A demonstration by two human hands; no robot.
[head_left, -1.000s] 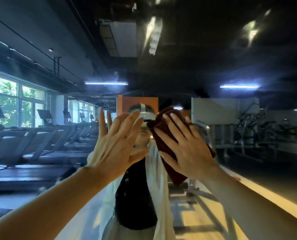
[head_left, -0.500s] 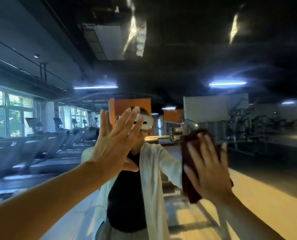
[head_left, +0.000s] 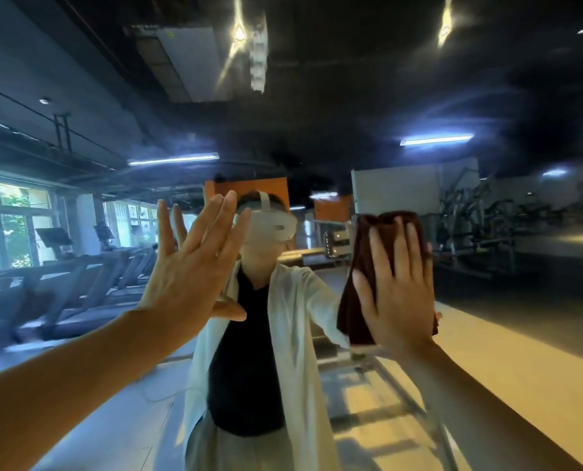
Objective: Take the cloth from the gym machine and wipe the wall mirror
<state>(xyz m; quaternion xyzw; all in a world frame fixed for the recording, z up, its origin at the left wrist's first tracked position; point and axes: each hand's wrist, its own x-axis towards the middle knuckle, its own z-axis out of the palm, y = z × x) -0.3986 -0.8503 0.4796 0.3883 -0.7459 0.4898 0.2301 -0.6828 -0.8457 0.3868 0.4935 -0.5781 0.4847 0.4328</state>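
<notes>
Room: dim gym with a black ceiling, strip lights (head_left: 436, 140) glowing, all of it seen as a reflection in the wall mirror (head_left: 419, 79) that fills the view.
Left side: treadmills (head_left: 79, 283) in a row running far back under bright windows (head_left: 8, 226).
Right side: weight machines (head_left: 480, 226), dark and blurred, beside a yellow-lit floor (head_left: 487, 362).
Reflection: a person in a white open shirt (head_left: 293, 334) over a dark top, white headset (head_left: 273, 226) on, both arms raised toward the glass.
Left hand: the left hand (head_left: 191, 266) is up flat against the mirror, fingers (head_left: 215, 226) straight and spread, holding nothing.
Right hand: the right hand (head_left: 399, 294) is spread flat too, fingers straight, palm pressing the cloth to the glass.
Cloth: the dark red cloth (head_left: 361, 273) is pinned between the right palm and the mirror, right of the reflected person, bunched edges showing above the fingertips and down the left side of the hand.
Frame: a metal machine frame (head_left: 385, 385) shows low in the reflection under the right forearm.
</notes>
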